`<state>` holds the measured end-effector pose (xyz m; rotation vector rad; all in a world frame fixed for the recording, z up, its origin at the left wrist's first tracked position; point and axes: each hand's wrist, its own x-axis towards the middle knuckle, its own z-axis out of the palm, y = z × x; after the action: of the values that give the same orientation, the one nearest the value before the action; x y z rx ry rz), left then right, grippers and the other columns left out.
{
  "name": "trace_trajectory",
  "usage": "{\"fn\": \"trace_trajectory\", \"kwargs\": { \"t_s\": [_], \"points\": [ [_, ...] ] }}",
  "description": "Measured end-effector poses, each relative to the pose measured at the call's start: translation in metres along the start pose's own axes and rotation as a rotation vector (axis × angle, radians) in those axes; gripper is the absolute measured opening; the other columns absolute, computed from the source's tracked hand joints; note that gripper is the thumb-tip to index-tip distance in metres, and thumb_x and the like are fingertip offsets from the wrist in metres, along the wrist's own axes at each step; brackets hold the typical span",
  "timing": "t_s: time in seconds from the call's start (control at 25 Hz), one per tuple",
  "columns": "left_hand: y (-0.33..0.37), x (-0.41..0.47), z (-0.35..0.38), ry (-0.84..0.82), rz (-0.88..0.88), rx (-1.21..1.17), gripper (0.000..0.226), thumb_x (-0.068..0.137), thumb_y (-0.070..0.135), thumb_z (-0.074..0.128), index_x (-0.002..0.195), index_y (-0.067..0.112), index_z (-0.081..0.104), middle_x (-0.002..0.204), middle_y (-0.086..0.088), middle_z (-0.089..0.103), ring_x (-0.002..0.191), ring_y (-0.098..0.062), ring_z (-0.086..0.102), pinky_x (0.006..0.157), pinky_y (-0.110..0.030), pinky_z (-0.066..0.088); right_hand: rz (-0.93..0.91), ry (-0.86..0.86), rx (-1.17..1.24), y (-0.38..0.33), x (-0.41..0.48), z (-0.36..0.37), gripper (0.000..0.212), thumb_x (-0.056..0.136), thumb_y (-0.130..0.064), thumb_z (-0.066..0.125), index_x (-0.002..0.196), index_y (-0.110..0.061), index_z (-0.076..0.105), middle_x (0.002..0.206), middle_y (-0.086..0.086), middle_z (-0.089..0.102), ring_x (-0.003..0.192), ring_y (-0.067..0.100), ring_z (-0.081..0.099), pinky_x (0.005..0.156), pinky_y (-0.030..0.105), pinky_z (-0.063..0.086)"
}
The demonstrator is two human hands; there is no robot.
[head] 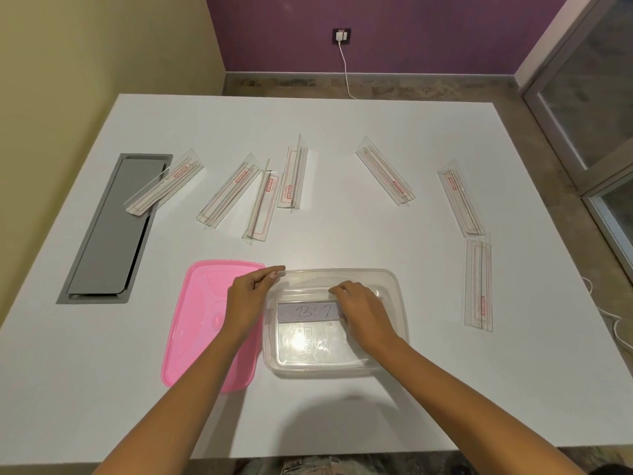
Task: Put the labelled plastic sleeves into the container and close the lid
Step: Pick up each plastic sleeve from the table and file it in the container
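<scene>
A clear plastic container (399, 296) stands open on the white table near me. Inside it lies a plastic sleeve with a handwritten label (306, 311); my right hand (359, 310) rests on its right end, fingers closed on it. My left hand (248, 296) pinches the container's left rim at its far corner. The pink lid (191, 320) lies flat just left of the container, partly under my left forearm. Several more clear sleeves with red print lie scattered farther out, such as one on the left (164, 183), one in the middle (293, 178) and one at the right (479, 284).
A grey recessed cable hatch (109, 234) sits in the table at the left, with one sleeve overlapping its far corner. A white cable (345, 70) runs from a wall socket down behind the table. A glass door stands at the right.
</scene>
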<state>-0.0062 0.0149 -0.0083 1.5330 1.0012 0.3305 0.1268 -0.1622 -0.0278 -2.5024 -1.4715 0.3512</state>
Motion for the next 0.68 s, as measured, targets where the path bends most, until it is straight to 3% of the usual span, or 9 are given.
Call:
{"fn": "trace_trajectory", "kwargs": {
  "t_s": [0.16,0.32,0.48,0.68],
  "points": [
    [-0.002,-0.002,0.002,0.015,0.001,-0.005,0.024,0.091,0.023,0.058,0.109,0.018,0.072,0.109,0.005,0.072,0.111,-0.011,0.062,0.103,-0.039,0.046,-0.021,0.076,0.028,-0.009,-0.005,-0.019,0.054,0.074,0.01,0.059,0.125,-0.009,0.056,0.123,0.011,0.06,0.105,0.03,0.059,0.077,0.039,0.054],
    [-0.002,-0.002,0.002,0.02,0.003,-0.003,0.024,0.091,0.025,0.058,0.109,0.019,0.072,0.109,0.008,0.072,0.11,-0.008,0.062,0.101,-0.032,0.046,0.022,0.416,0.062,0.001,-0.018,-0.052,0.041,0.07,0.01,0.069,0.108,-0.006,0.066,0.105,0.011,0.067,0.095,0.027,0.063,0.073,0.034,0.056],
    [-0.003,-0.004,0.002,0.037,0.056,0.086,0.023,0.092,0.025,0.057,0.109,0.022,0.072,0.105,0.012,0.072,0.095,0.009,0.061,0.084,-0.011,0.045,0.358,0.604,0.126,0.059,-0.032,-0.069,0.038,0.078,0.011,0.061,0.111,-0.008,0.061,0.106,0.012,0.06,0.099,0.025,0.054,0.075,0.036,0.052],
    [-0.003,-0.004,0.003,0.041,0.068,0.111,0.022,0.092,0.025,0.057,0.108,0.024,0.072,0.1,0.015,0.07,0.09,0.011,0.059,0.08,-0.008,0.043,1.06,0.451,0.159,0.14,-0.046,-0.05,0.051,0.081,0.003,0.063,0.127,0.004,0.042,0.124,0.028,0.047,0.11,0.043,0.046,0.094,0.049,0.043]
  ]
}}
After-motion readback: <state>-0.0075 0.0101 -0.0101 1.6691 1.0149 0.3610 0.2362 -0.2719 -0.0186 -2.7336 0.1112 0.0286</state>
